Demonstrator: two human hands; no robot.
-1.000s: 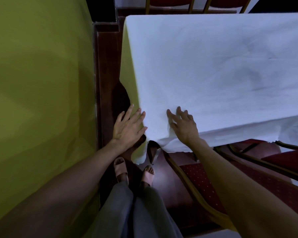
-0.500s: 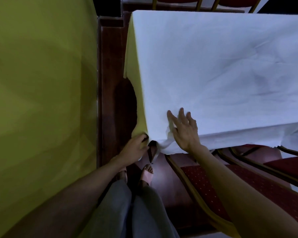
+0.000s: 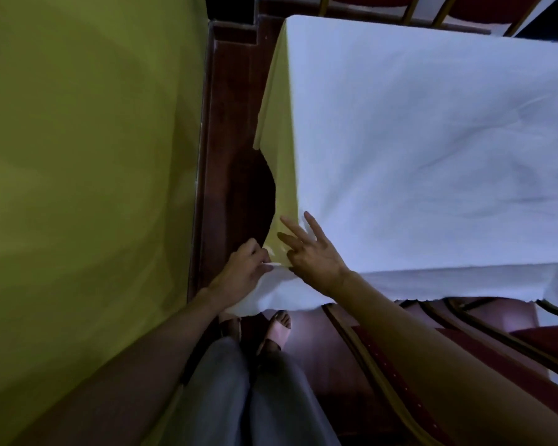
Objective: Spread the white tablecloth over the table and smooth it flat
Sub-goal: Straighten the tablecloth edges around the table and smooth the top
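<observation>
Two bare forearms enter from the lower edge of the head view, above grey trouser legs (image 3: 252, 394) and sandalled feet (image 3: 279, 328) at 6 o'clock. To the right of the legs, at 4 o'clock, stands a chair (image 3: 400, 375) with a red patterned seat and a gold frame.

Left hand (image 3: 244, 272), just left of centre: fingers curled shut, pinching the near corner of the white tablecloth (image 3: 432, 149) where it hangs off the table corner. Right hand (image 3: 313, 251), just beside the left and nearly touching it: fingers spread wide, palm down on the cloth at the table's corner; its fingertips (image 3: 308, 216) point toward 11 o'clock.

White tablecloth: covers the tabletop from centre to 3 o'clock, with shallow creases running across it, and its near hem drops over the front edge above the chair. Yellow undercloth (image 3: 279, 140): shows beneath the white cloth along the table's left side, at 12 o'clock from the hands. Dark wooden floor (image 3: 229, 130) lies between it and a green-yellow surface (image 3: 84, 188) filling 9 o'clock. Further gold-framed chairs (image 3: 426, 8) stand beyond the table's far edge at 1 o'clock.
</observation>
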